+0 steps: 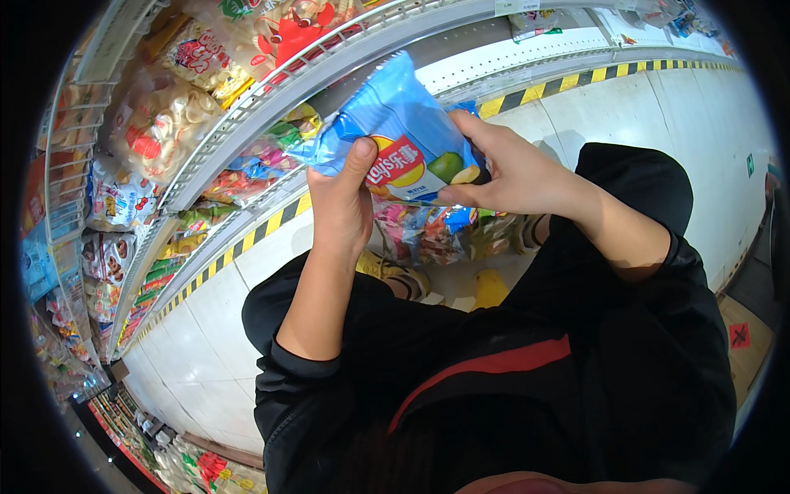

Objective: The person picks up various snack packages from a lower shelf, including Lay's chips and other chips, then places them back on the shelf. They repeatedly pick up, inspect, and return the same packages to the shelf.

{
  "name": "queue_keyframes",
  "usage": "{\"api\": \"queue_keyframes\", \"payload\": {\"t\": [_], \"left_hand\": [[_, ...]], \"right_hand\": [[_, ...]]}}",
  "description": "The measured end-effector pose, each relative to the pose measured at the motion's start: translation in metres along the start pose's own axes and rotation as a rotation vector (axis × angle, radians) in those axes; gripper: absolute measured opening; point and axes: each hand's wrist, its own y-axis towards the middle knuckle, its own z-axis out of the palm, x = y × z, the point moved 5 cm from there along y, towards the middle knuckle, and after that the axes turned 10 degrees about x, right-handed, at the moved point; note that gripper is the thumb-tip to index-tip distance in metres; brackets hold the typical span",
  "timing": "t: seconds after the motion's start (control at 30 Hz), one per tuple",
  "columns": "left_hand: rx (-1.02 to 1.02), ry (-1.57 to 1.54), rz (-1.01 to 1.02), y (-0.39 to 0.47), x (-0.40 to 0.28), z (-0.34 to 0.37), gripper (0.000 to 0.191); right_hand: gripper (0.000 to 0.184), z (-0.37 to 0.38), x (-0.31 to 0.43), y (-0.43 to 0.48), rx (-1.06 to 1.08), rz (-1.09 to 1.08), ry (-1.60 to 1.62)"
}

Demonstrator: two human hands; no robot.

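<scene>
Both hands hold a blue Lay's potato chip bag (395,123) in front of the shelves, its printed face turned up towards me and a lime pictured on it. My left hand (343,191) grips the lower left side, thumb over the front. At the opposite end, my right hand (503,160) pinches the bag's right edge between thumb and fingers. Under the bag, between my feet, rests a clear plastic bag of colourful snack packets (432,231); the held bag and my hands partly cover it.
A wire-fronted store shelf (247,108) of bagged snacks curves along the left and top. Beneath the held bag's far side runs a bottom shelf (549,46) with a few packets. Yellow-black tape (247,241) edges the white tiled floor (210,309). A cardboard box (740,346) stands at right.
</scene>
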Motion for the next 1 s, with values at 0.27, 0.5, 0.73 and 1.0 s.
{"api": "queue_keyframes", "payload": {"t": [0.27, 0.5, 0.73, 1.0], "left_hand": [[0.010, 0.023, -0.048, -0.006, 0.011, 0.016, 0.053], [-0.008, 0.261, 0.144, -0.004, -0.011, 0.018, 0.041], [-0.039, 0.309, 0.170, -0.005, -0.020, 0.013, 0.030], [-0.114, 0.359, 0.138, -0.006, -0.017, 0.003, 0.025]], "right_hand": [[0.058, 0.004, -0.006, 0.004, -0.172, -0.106, 0.087], [0.044, 0.000, -0.009, 0.007, -0.101, -0.122, 0.327], [0.045, -0.001, -0.007, 0.006, -0.097, -0.104, 0.327], [0.047, 0.000, -0.010, 0.007, -0.106, -0.073, 0.382]]}}
